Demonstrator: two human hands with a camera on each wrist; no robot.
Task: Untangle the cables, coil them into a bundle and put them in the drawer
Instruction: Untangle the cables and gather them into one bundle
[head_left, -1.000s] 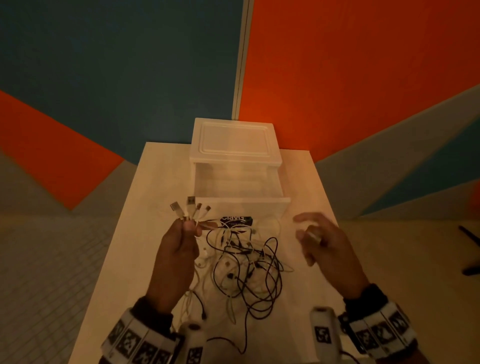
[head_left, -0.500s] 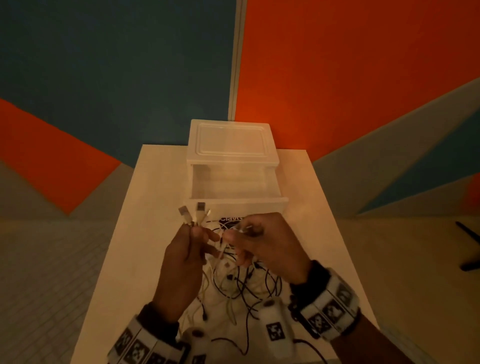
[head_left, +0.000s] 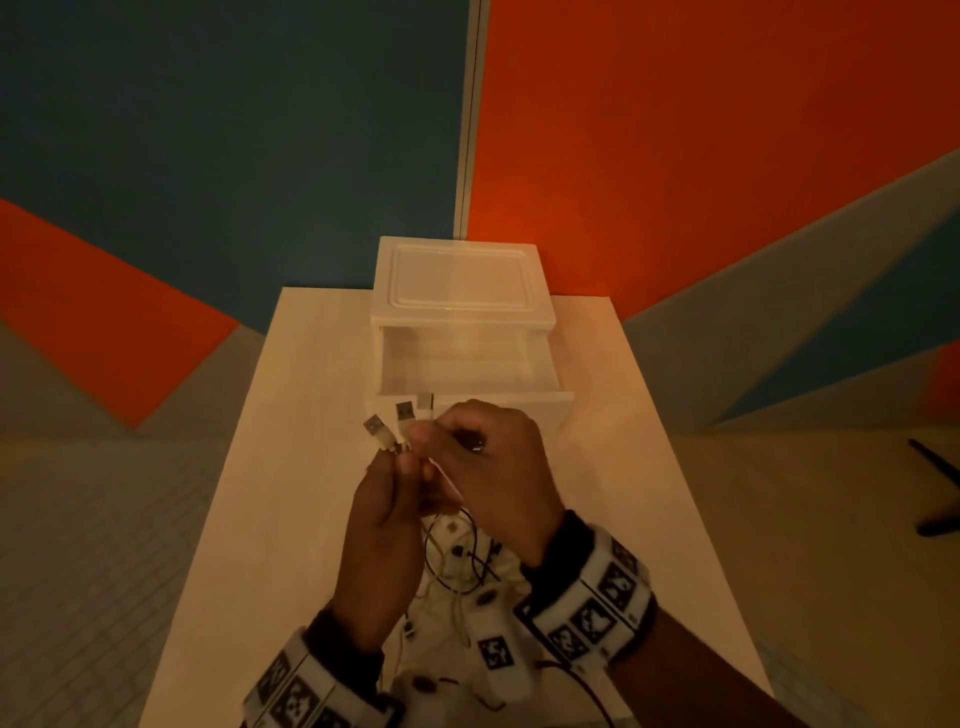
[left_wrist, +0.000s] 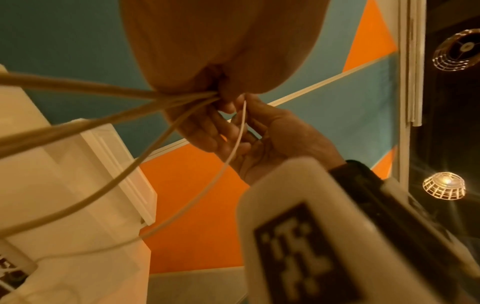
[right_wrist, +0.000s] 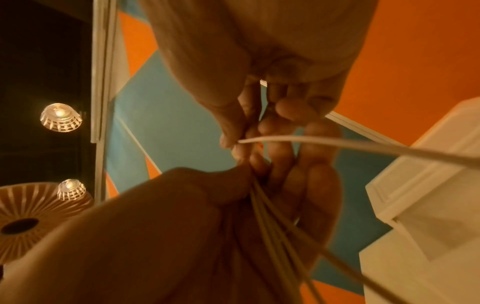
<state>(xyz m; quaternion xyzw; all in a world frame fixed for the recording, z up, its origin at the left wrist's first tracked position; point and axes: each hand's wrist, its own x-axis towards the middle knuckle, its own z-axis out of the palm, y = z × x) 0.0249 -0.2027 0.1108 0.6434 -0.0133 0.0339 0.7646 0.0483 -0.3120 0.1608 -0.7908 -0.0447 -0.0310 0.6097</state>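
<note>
Over the table, my left hand (head_left: 402, 457) grips a bunch of white cables just below their USB plugs (head_left: 405, 413), which fan upward. My right hand (head_left: 431, 441) sits tight against it and pinches one white cable (right_wrist: 337, 144) next to the bunch (right_wrist: 272, 226). The left wrist view shows that cable (left_wrist: 239, 133) running through the right hand's fingers (left_wrist: 223, 131). The rest of the black and white tangle (head_left: 457, 566) lies on the table under both wrists, mostly hidden. The white drawer unit (head_left: 457, 280) stands behind, its drawer (head_left: 519, 408) pulled out with nothing visible inside.
The pale table (head_left: 291, 467) is narrow, with floor dropping away on both sides. The drawer unit backs onto a blue and orange wall (head_left: 675, 156). A dark object (head_left: 935, 499) lies on the floor at far right. Ceiling lamps (left_wrist: 444, 188) show overhead.
My right hand has come in from the right side of the table to meet the left hand and now pinches a cable by the plugs. The left hand has kept its grip.
</note>
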